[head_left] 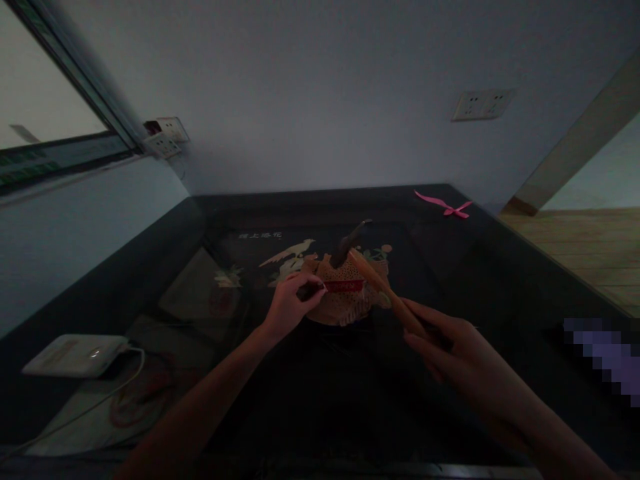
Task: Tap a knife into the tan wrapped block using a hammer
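Note:
In the middle of the dark table sits a tan, dotted object [336, 308] with a rounded body and a ridged lower right edge. A dark curved piece [345, 250] rises from its top. Across its front runs a red strip with faint lettering [345, 286]. My left hand [295, 299] has thumb and forefinger pinched at the strip's left end. My right hand [443, 337] grips the lower end of a light-brown wooden stick [383, 283], whose far tip lies against the object's upper right. Dim light hides finer detail.
A pink ribbon [453, 210] lies at the back right of the dark table [480, 267]. At the left is a white power bank [77, 355] with a cable [135, 373]. A blurred purple thing [605, 353] is at the right edge. The wall carries sockets [483, 105].

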`<state>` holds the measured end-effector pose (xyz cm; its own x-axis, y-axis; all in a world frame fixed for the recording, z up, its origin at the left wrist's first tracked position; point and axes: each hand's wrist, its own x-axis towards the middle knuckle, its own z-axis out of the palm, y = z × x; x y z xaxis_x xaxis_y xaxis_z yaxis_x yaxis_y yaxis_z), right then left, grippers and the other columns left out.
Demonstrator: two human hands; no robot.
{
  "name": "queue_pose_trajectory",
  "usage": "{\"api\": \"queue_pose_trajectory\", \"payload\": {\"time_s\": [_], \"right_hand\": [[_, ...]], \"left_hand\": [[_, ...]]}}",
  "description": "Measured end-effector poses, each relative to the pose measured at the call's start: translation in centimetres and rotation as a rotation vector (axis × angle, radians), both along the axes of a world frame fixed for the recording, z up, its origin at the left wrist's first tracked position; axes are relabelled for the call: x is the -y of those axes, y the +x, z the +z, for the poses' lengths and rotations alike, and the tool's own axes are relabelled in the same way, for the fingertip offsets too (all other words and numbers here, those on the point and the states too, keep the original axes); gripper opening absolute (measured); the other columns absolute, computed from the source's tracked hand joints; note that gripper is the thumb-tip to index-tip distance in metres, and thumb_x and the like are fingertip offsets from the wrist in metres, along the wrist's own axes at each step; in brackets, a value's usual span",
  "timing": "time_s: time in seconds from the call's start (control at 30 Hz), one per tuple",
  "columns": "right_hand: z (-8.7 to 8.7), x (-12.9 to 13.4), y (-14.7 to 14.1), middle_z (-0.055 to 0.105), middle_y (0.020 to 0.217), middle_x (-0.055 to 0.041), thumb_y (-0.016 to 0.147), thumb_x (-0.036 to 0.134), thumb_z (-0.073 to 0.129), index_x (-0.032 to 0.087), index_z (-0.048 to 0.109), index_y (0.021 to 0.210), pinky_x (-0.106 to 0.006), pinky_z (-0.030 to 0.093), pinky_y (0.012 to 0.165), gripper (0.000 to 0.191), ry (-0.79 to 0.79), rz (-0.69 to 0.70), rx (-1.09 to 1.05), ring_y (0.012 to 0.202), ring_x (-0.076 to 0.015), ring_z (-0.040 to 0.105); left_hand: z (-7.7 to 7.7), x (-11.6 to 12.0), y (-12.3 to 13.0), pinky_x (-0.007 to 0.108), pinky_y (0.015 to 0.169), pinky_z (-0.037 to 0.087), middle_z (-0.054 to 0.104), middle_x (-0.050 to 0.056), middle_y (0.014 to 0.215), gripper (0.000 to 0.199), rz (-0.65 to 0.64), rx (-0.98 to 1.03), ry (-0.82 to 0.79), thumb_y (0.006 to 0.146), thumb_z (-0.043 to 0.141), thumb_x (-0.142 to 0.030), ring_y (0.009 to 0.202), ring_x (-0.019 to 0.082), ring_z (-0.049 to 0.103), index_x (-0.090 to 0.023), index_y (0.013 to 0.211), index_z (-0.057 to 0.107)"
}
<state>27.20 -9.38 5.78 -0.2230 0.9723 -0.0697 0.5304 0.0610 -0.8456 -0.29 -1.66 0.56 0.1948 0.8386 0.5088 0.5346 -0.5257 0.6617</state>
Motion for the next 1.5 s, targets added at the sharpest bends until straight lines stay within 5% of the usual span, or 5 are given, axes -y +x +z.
{"api": "queue_pose_trajectory", "payload": {"time_s": [0.33,0.8,1.0,1.27,1.5], "right_hand": [[-1.1,-0.9,-0.7,0.072,0.081,-0.0032,0.085,0.026,0.054,0.018,0.058,0.133,-0.022,0.048,0.046,0.049,0.075,0.102,0.055,0.055,-0.0139,0.061],[-1.6,-0.4,-1.0,0.071,0.072,-0.0031,0.084,0.029,0.052,0.013,0.058,0.133,-0.024,0.047,0.04,0.052,0.052,0.061,0.069,0.047,-0.0145,0.058],[-1.6,-0.5,-1.4,0.077,0.096,-0.0083,0.084,0.026,0.052,0.013,0.06,0.131,-0.034,0.058,0.063,0.049,0.052,0.069,0.007,0.073,-0.0234,0.071],[-2.1,-0.5,-1.2,0.068,0.123,-0.0165,0.086,0.025,0.052,0.006,0.055,0.134,-0.042,0.052,0.092,0.051,0.064,0.087,0.036,0.107,-0.0277,0.067],[-2.2,-0.4,-1.1,0.075,0.107,-0.0105,0.086,0.025,0.052,0.015,0.057,0.134,-0.036,0.059,0.073,0.05,0.088,0.082,0.056,0.086,-0.0247,0.073]], "left_hand": [[-0.3,0.0,0.0,0.027,0.07,0.054,0.07,0.003,0.078,0.002,0.025,-0.01,0.009,0.079,0.068,-0.018,0.073,0.017,0.066,-0.018,0.081,0.067],[-0.4,-0.1,0.1,0.032,0.075,0.054,0.072,0.004,0.078,0.009,0.016,0.008,0.056,0.082,0.068,-0.027,0.075,0.018,0.067,-0.019,0.079,0.071],[-0.4,-0.3,0.0,0.032,0.07,0.054,0.072,0.005,0.076,0.013,0.025,-0.03,0.064,0.082,0.068,-0.031,0.072,0.018,0.066,-0.019,0.077,0.071],[-0.4,-0.4,0.2,0.033,0.071,0.053,0.072,0.003,0.075,0.008,0.034,-0.06,0.072,0.079,0.071,-0.025,0.071,0.018,0.066,-0.019,0.074,0.07],[-0.7,-0.5,0.4,0.034,0.075,0.052,0.072,0.003,0.075,0.009,0.024,-0.059,0.107,0.081,0.07,-0.025,0.07,0.017,0.065,-0.019,0.073,0.069]]}}
